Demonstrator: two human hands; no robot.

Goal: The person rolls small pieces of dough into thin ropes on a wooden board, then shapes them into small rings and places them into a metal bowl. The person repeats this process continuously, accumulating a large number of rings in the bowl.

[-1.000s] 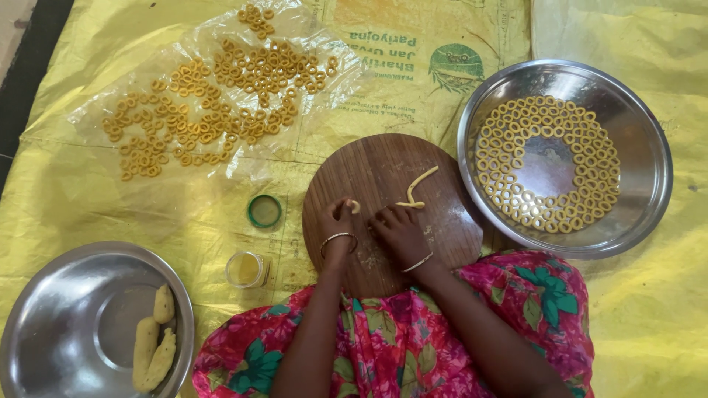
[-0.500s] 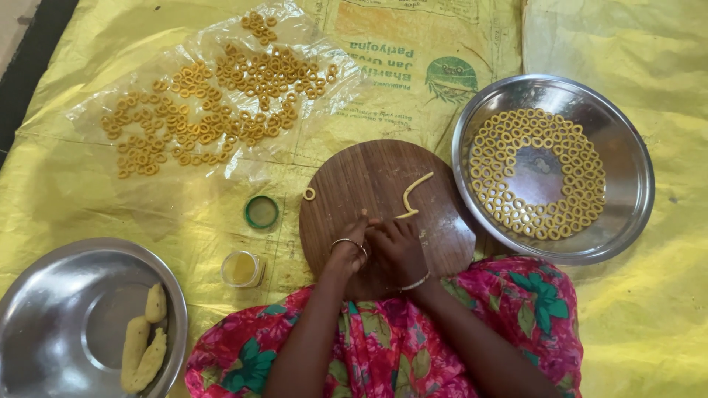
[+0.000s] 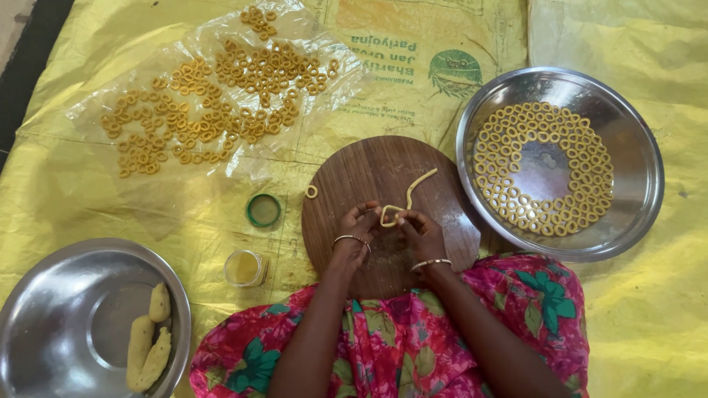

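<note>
One dough strip (image 3: 404,200) lies on the round wooden board (image 3: 346,177), near end bent into a loop | left hand (image 3: 355,234) and right hand (image 3: 420,234) fingers pinch that loop | one finished ring (image 3: 312,191) on board's left edge | steel bowl of rings (image 3: 634,147) right | bowl with dough lumps (image 3: 44,295) lower left.

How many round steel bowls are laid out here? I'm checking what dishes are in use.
2. One round steel bowl sits at the right, lined with yellow dough rings; the other steel bowl, lower left and partly out of frame, holds yellow dough lumps.
</note>
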